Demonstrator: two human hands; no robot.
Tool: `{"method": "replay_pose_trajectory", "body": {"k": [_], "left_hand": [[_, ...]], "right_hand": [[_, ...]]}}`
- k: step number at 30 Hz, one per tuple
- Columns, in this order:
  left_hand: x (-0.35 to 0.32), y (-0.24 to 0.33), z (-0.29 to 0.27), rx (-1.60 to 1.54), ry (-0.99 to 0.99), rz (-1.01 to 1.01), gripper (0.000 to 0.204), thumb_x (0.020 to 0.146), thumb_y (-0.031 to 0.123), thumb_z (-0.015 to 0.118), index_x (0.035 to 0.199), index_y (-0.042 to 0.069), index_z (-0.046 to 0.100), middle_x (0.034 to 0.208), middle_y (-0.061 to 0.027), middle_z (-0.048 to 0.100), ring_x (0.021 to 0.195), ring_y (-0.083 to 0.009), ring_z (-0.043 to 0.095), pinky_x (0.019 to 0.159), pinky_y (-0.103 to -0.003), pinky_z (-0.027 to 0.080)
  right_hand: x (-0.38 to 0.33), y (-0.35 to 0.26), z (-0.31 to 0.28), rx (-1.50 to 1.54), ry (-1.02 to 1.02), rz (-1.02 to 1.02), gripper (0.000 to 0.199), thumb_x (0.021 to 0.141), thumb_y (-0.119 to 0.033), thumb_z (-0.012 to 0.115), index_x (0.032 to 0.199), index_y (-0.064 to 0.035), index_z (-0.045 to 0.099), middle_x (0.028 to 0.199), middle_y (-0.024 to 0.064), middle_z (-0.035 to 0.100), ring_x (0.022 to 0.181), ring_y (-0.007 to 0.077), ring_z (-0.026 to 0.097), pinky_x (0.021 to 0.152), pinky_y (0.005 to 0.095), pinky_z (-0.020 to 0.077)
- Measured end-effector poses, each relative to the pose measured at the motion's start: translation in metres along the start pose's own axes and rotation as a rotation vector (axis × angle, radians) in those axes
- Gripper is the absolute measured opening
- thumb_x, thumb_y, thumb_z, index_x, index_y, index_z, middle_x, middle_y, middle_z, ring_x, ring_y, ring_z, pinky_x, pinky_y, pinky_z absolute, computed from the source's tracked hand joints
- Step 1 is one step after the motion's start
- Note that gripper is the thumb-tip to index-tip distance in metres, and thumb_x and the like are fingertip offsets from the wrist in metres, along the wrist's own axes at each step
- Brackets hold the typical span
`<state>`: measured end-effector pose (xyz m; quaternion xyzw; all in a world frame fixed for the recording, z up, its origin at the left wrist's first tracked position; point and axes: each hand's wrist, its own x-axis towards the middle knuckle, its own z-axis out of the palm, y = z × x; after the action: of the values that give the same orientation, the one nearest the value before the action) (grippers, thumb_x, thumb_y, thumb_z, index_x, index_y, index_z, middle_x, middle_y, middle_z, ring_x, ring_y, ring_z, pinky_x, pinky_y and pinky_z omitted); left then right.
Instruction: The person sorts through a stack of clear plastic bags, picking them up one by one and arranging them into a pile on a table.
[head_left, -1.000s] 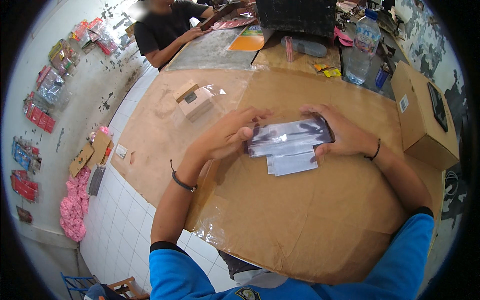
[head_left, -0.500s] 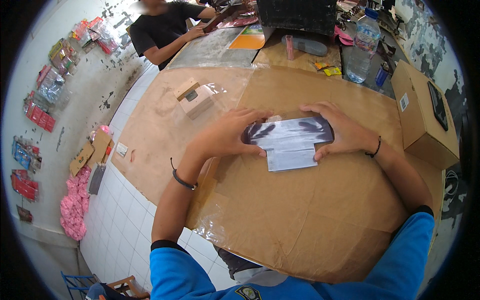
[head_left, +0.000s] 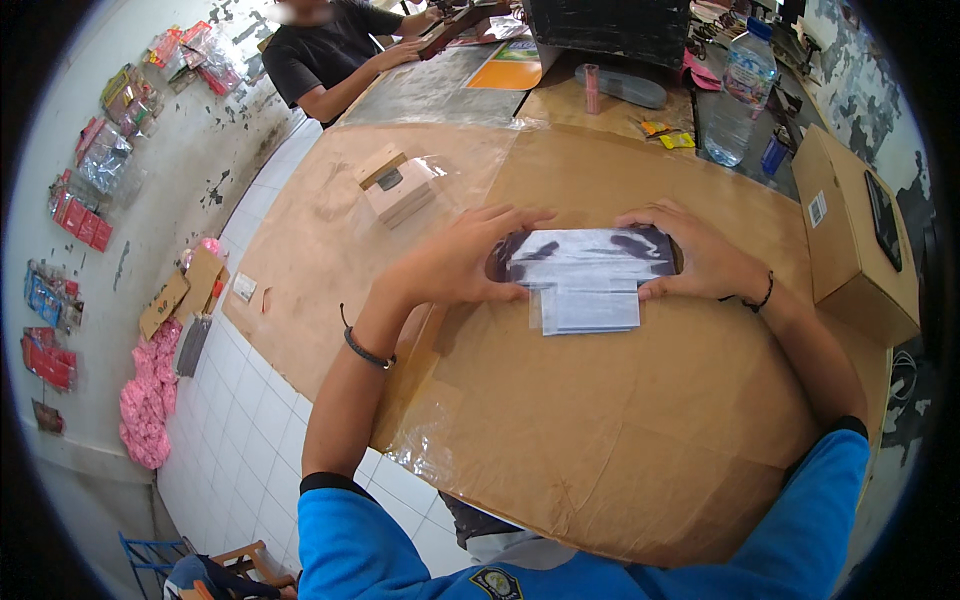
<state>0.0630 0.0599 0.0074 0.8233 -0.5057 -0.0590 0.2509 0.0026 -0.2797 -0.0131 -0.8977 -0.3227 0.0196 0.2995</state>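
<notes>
The left hand (head_left: pixel 468 258) and right hand (head_left: pixel 712 258) curl around both ends of a shiny plastic packet (head_left: pixel 590 262), gripping it. It is over the brown-covered table (head_left: pixel 600 440), its long side running left to right. Its narrower flap (head_left: pixel 592 311) points toward the person. A small tan box (head_left: pixel 403 196) sits farther off, leftward; a big cardboard box (head_left: pixel 838 235) stands right.

Brn-topped tbl (head_left: pixel 520 430) w/ ctn (head_left: pixel 850 235), pale blk (head_left: pixel 402 198).
</notes>
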Motion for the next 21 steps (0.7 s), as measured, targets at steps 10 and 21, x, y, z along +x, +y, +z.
{"method": "replay_pose_trajectory", "body": {"k": [10,21], "left_hand": [[0.002,0.005,-0.005,-0.025,-0.042,-0.100,0.078,0.076,0.026,0.084,0.146,0.009,0.053,0.122,-0.0151,0.062,0.114,-0.0311,0.058,0.102,-0.040,0.046],[-0.007,0.013,-0.020,0.015,0.230,-0.039,0.069,0.071,0.027,0.086,0.135,0.009,0.065,0.129,-0.0101,0.067,0.113,-0.0246,0.064,0.102,-0.037,0.049]], "right_hand": [[-0.001,0.003,0.005,-0.046,0.073,-0.096,0.069,0.082,-0.039,0.084,0.137,-0.0063,0.057,0.122,0.0131,0.060,0.116,0.0308,0.055,0.103,0.0411,0.0436],[-0.001,0.009,0.011,0.050,0.314,-0.152,0.070,0.079,-0.028,0.088,0.137,-0.0061,0.057,0.127,0.0128,0.061,0.118,0.0292,0.057,0.104,0.0395,0.0447]]}}
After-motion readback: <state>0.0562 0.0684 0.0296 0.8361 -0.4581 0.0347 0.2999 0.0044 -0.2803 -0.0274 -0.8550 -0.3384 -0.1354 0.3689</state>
